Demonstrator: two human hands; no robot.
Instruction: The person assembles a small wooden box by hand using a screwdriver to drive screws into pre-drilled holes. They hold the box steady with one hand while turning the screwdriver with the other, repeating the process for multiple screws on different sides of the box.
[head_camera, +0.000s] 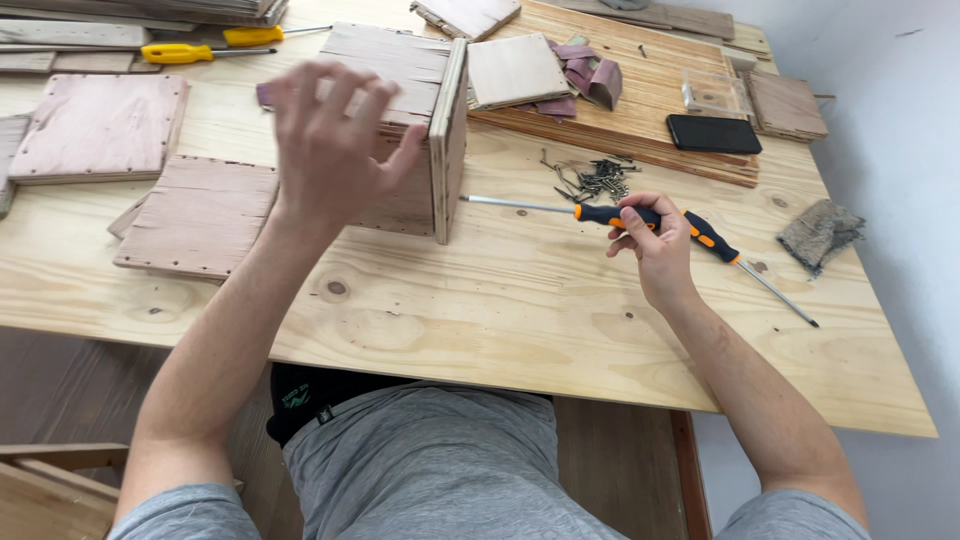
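**Screwdriver in the right hand, left hand open at the box**

We see the screwdriver (600, 213) lying almost flat over the table (500, 300), a little right of centre, its black and orange handle wrapped by the right hand (648, 235) and its steel shaft pointing toward nine o'clock. The tip sits just beside the edge board of the wooden box (420, 130), though we cannot tell whether it touches. The right hand is clenched around the handle, thumb on top.

The left hand (335, 140) is raised in front of the box with fingers spread and loose, grasping nothing (it is blurred, so we cannot tell whether it touches the wood). The box stands at twelve o'clock from the person's body, one thin panel upright along its right side.

At one o'clock from the right hand lies a heap of screws (595, 178). A second screwdriver (745, 265), with the same kind of handle, slants away toward four o'clock just beside the hand. Farther out at three o'clock is a rough pad (820, 232), and at one o'clock a black phone (714, 133) rests on a large plywood sheet (640, 90).

At nine o'clock from the box lie two flat panels (200, 215), and beyond them, at eleven o'clock, two yellow tools (200, 50).
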